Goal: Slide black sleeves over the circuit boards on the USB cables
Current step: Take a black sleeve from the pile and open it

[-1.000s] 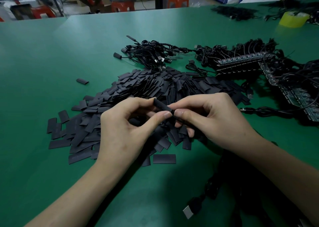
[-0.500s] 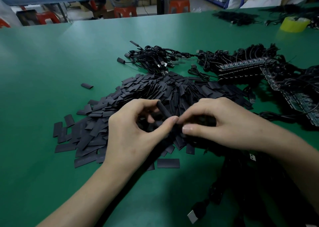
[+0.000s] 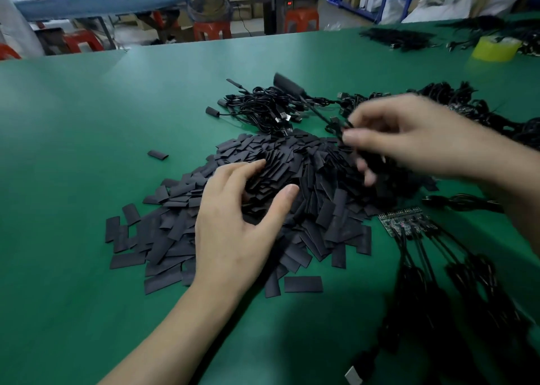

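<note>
We see the left hand point(image 3: 242, 223) lying palm down on the pile of sleeves point(image 3: 327, 197) in the middle of the green table point(image 3: 87, 121). Its fingers are bent lightly into the pile and the thumb stands apart from them, with nothing visibly caught between. The right hand point(image 3: 415, 142) is raised over the far right side of the pile, well apart from the left one, and it is blurred; its thumb and fingers pinch a thin cable point(image 3: 320, 114). This cable goes up and to the left from the fingers, and at its far end sits a black sleeve point(image 3: 287, 84), in the air above the bundle point(image 3: 263, 111) of coiled cables beyond the pile. Whether a board is inside this sleeve we cannot tell. Just beside the right edge of the pile a strip of bare boards point(image 3: 404, 222) lies on the table, with black cables running from it toward the lower right. One single sleeve point(image 3: 157, 154) lies alone left of the pile, and a yellow tape roll point(image 3: 496, 49) stands at the far right
</note>
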{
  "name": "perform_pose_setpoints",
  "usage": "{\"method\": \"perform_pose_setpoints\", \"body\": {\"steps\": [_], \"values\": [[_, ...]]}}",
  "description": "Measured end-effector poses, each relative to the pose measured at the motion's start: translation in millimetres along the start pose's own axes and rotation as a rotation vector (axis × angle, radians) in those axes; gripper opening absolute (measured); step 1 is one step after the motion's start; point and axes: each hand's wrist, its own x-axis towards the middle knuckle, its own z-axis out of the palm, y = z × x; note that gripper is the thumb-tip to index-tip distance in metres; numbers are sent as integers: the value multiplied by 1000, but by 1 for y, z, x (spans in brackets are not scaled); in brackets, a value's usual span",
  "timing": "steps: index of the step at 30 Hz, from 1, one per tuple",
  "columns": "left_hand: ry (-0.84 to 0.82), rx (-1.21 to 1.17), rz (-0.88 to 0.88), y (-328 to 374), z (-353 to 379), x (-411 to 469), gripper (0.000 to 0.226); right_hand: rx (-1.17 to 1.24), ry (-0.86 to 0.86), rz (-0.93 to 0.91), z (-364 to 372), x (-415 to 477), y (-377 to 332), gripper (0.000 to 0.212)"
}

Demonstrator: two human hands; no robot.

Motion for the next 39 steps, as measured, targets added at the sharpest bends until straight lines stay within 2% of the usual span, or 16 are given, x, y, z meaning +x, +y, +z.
{"method": "perform_pose_setpoints", "body": {"steps": [4,7,11,15,18,21,22,25,27,31,33,37,39], "values": [[-53,38,95,-5,5,-3,36,-274,168,-40,-2,83,-10,19],[-121,49,186,-8,9,-4,33,-373,219,-48,12,155,-17,30],[-198,137,336,-9,9,-4,28,-485,206,-39,37,223,-32,34],[-252,159,333,-8,7,-3,26,-583,167,-83,55,244,-37,42],[-260,125,325,-10,7,-4,33,-517,169,-100,54,223,-32,39],[-275,102,317,-13,8,-4,51,-490,130,-166,42,176,-20,26],[-278,102,323,-13,9,-4,50,-488,107,-183,37,153,-14,20],[-273,115,338,-13,10,-4,28,-496,10,-193,17,83,8,10],[-283,123,323,-12,10,-4,21,-522,-76,-157,3,37,18,16],[-300,122,299,-8,10,-6,25,-563,-210,-38,-10,-27,41,43],[-310,123,293,-7,9,-7,26,-606,-260,-17,-8,-44,53,50],[-336,120,293,-3,8,-7,25,-641,-228,-17,0,-57,69,36],[-341,130,296,-2,8,-8,22,-656,-195,-12,2,-58,72,41]]}}
